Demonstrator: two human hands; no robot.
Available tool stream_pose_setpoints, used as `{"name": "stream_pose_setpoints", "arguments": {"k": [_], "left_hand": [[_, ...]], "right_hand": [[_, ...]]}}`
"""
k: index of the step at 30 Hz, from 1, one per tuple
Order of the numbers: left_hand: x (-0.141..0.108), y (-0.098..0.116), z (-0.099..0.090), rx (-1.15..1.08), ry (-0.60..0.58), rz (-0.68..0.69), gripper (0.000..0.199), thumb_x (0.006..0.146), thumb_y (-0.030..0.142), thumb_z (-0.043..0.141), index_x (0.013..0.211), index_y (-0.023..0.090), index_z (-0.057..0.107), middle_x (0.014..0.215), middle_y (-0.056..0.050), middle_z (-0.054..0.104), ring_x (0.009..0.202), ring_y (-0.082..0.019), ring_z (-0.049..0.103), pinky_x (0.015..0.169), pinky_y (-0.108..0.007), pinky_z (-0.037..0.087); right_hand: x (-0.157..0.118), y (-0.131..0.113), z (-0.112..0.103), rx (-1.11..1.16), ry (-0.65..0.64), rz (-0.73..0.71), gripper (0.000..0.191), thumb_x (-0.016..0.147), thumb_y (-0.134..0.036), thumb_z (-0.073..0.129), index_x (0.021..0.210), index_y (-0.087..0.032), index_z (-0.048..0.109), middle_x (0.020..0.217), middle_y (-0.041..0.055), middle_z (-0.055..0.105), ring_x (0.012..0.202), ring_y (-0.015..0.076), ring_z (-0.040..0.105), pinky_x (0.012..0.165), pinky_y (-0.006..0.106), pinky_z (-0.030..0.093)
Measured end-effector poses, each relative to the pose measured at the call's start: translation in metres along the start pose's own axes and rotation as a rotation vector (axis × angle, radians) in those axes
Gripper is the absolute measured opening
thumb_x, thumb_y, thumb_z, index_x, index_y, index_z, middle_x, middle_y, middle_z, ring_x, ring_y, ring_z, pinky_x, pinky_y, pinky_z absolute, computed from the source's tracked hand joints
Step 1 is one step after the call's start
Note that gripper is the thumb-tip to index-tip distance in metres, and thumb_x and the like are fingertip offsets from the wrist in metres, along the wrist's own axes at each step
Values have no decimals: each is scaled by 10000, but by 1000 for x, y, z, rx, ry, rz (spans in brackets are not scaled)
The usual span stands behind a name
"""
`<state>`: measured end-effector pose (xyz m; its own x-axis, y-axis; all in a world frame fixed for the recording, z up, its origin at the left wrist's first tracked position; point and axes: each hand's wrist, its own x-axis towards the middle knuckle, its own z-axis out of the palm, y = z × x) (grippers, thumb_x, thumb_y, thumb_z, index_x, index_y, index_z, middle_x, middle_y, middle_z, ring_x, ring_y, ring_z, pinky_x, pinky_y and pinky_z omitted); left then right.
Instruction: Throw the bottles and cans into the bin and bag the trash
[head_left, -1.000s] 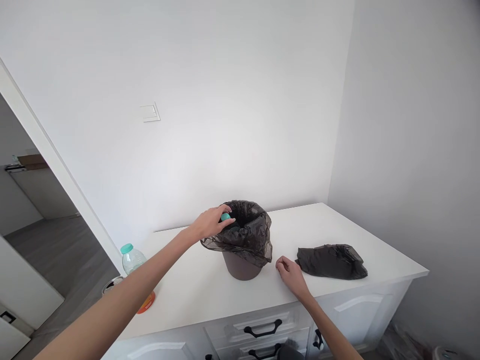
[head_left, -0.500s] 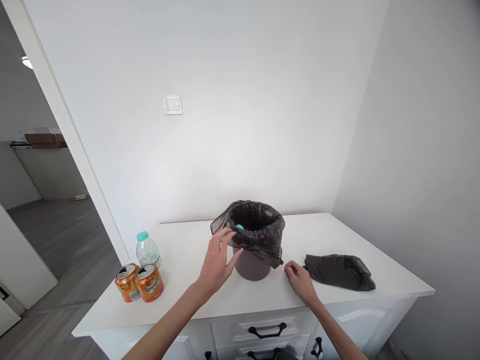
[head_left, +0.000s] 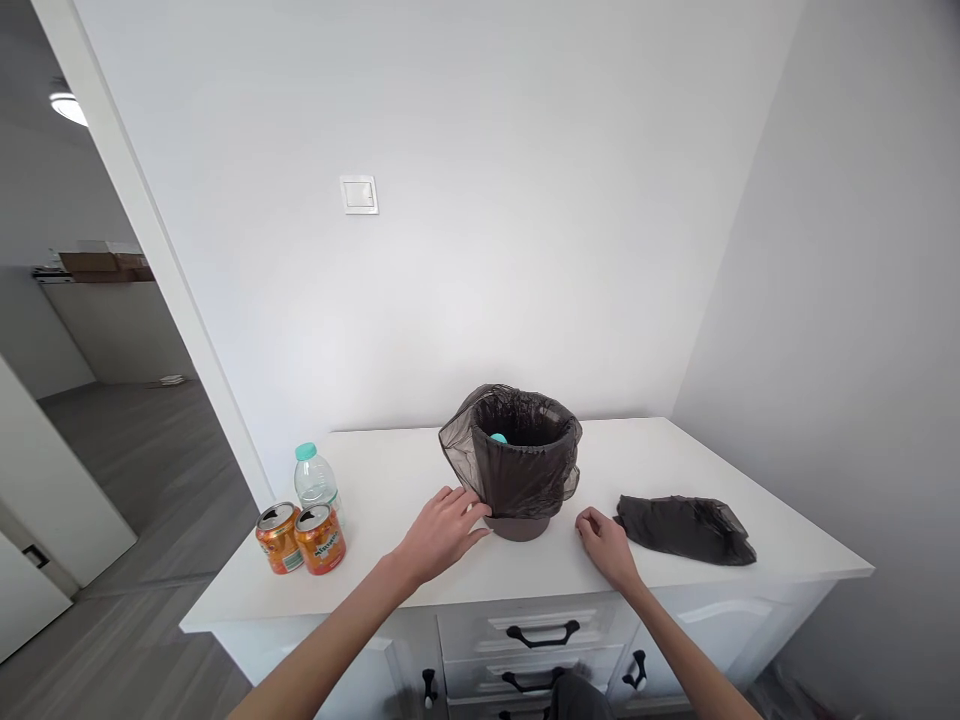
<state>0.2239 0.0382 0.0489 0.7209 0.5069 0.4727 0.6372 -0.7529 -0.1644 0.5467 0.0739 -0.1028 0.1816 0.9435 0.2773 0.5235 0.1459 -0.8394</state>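
Observation:
A small brown trash bin (head_left: 519,529) stands on the white countertop, lined with a thin black bin bag (head_left: 527,480) folded down over its outside. Inside, a turquoise bottle cap (head_left: 499,438) shows near the left of the opening. At the bin's lower left, my left hand (head_left: 444,530) has its fingers on the bag's hanging edge, seemingly gripping it; the thumb sits slightly below. My right hand (head_left: 606,545) rests on the countertop right of the bin, fingers curled, with nothing visible in it. Just beyond it lies a flattened black plastic bag (head_left: 686,530).
Two orange soda cans (head_left: 320,540) and a clear bottle (head_left: 315,482) with a turquoise cap stand at the countertop's left. Behind rises a white wall with a light switch (head_left: 359,195). Drawers with black handles (head_left: 543,634) are below; a doorway opens at left.
My left hand has moved from the bin's rim down to its lower side. The bag's front now hangs lower and smoother over the bin. The view has shifted slightly.

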Motion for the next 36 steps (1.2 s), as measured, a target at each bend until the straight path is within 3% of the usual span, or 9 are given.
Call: {"name": "stream_pose_setpoints", "arguments": {"k": [3, 8, 11, 15, 18, 23, 25, 29, 36], "left_hand": [[-21, -23, -30, 47, 72, -135, 213, 1021, 350, 529, 1187, 272, 636, 1066, -82, 688, 959, -241, 656, 861, -403, 482], [-53, -97, -96, 330, 245, -669, 366, 1007, 443, 446, 1222, 231, 653, 1280, -161, 625, 1186, -358, 562, 996, -521, 441], [-71, -138, -118, 339, 36, -958, 483, 969, 506, 441, 1315, 224, 625, 1401, -183, 584, 1305, -418, 506, 1041, -565, 417], [-85, -155, -122, 194, -174, -1168, 569, 976, 589, 358, 1350, 230, 593, 1002, -144, 757, 948, -378, 701, 799, -489, 533], [-72, -140, -126, 191, -84, -1161, 604, 1005, 612, 284, 1433, 250, 509, 989, -127, 764, 926, -378, 711, 734, -460, 535], [2, -79, -169, 39, 610, -906, 455, 1009, 559, 483, 1322, 229, 492, 1230, -84, 724, 1094, -279, 700, 870, -404, 583], [42, -47, -186, -63, 754, -717, 374, 1014, 507, 525, 1278, 246, 481, 1252, -59, 713, 1171, -238, 667, 894, -391, 597], [115, 6, -177, -379, 682, -423, 285, 1006, 447, 571, 1205, 259, 492, 1248, -61, 721, 1170, -209, 673, 867, -361, 615], [174, 31, -79, -612, 144, -270, 340, 991, 508, 566, 1247, 285, 579, 1307, -50, 700, 1149, -236, 685, 1010, -405, 554]], "right_hand": [[-1, 2, 0, 0, -16, -5, 246, 821, -419, 453, 705, -239, 575, 630, 9, 586, 615, 199, 504, 619, 298, 370], [-2, 7, 0, 1, -35, -4, 243, 823, -411, 456, 719, -237, 590, 647, 14, 612, 631, 203, 527, 640, 301, 380], [-2, 9, 1, 2, -32, -2, 233, 819, -399, 457, 721, -238, 592, 650, 7, 612, 631, 200, 523, 640, 299, 374], [-1, 7, 1, 12, -24, -10, 234, 821, -397, 454, 705, -239, 581, 637, 0, 596, 622, 196, 513, 637, 298, 374], [0, 5, 0, 23, -21, -18, 229, 819, -392, 456, 695, -239, 572, 637, 3, 591, 622, 194, 508, 628, 295, 371], [0, 1, -3, 49, -26, -14, 229, 823, -383, 446, 698, -237, 569, 634, -1, 574, 619, 188, 495, 626, 291, 366], [0, 0, -4, 65, -29, -8, 224, 825, -377, 444, 701, -236, 565, 631, -4, 571, 616, 184, 489, 624, 288, 363], [2, 0, -7, 95, -30, 4, 214, 827, -369, 450, 702, -235, 561, 629, -10, 572, 607, 178, 487, 618, 282, 355], [8, -1, -8, 133, -9, 7, 199, 827, -346, 446, 701, -235, 552, 633, -12, 579, 613, 177, 503, 622, 276, 355]]}}
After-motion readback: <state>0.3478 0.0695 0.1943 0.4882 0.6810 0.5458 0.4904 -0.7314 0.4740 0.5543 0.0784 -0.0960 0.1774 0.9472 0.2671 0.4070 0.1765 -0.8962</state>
